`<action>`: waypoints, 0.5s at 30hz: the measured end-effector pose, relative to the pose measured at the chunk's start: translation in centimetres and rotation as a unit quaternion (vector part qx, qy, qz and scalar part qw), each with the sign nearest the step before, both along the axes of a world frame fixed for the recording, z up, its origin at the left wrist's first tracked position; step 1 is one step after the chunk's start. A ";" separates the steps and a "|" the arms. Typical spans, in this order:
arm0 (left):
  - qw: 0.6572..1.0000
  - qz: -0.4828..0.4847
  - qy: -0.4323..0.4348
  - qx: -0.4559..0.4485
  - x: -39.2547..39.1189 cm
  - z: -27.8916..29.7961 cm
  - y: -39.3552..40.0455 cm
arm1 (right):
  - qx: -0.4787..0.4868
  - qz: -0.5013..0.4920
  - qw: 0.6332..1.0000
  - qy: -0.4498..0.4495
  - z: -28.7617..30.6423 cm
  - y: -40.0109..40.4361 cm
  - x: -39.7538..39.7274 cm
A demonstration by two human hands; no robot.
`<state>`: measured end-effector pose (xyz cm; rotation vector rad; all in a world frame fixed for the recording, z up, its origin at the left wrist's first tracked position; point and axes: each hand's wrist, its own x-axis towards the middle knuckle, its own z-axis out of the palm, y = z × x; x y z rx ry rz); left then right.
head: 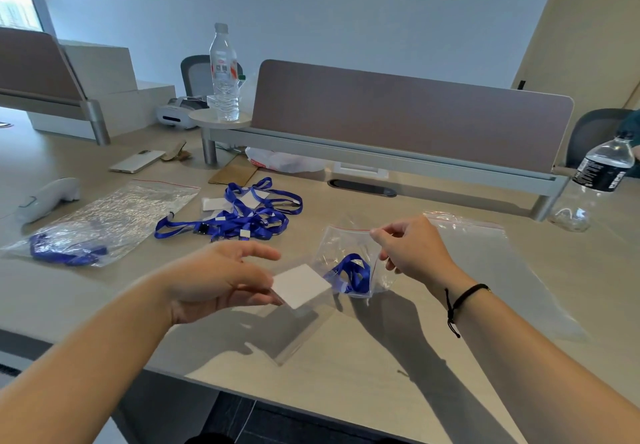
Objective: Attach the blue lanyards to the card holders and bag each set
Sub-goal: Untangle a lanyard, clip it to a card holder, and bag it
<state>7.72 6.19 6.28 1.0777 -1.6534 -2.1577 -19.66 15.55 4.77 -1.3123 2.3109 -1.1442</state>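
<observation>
The right hand (412, 253) pinches the red-striped rim of a small zip bag (349, 256) holding a blue lanyard (353, 272); the left hand (221, 279), beside that bag, pinches the white card holder (300, 286) at the bag's mouth; loose lanyards (242, 215) lie beyond the bag.

Both forearms reach in from the table's near edge. The left hand (221, 280) is raised, palm turned inward, fingers pinching something at their tips. The right hand (412, 249) – a black cord round its wrist – pinches with thumb and forefinger.
</observation>
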 end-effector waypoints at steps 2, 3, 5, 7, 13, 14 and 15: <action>1.000 -0.004 -0.011 -0.005 -1.2 -0.7 0.3 | -0.003 0.003 1.000 -0.001 0.0 0.1 0.1; 1.000 -0.003 -0.016 -0.005 -1.7 -0.9 0.3 | -0.005 0.006 1.000 -0.002 0.1 0.2 0.2; 1.000 -0.005 -0.021 -0.009 -2.5 -1.4 0.2 | -0.007 0.010 1.000 -0.006 0.3 0.5 0.3; 1.000 -0.012 -0.016 -0.008 -2.8 -1.8 0.1 | -0.011 0.013 1.000 -0.011 0.5 0.7 0.3; 0.999 -0.027 -0.029 -0.032 -4.7 -2.0 0.5 | -0.020 0.028 0.999 -0.020 0.7 0.7 0.4; 0.999 -0.019 -0.031 -0.040 -5.4 -2.1 0.6 | -0.021 0.033 0.999 -0.022 0.8 0.7 0.5; 0.998 -0.010 -0.029 -0.047 -6.0 -2.2 0.6 | -0.022 0.038 0.999 -0.022 0.8 0.7 0.5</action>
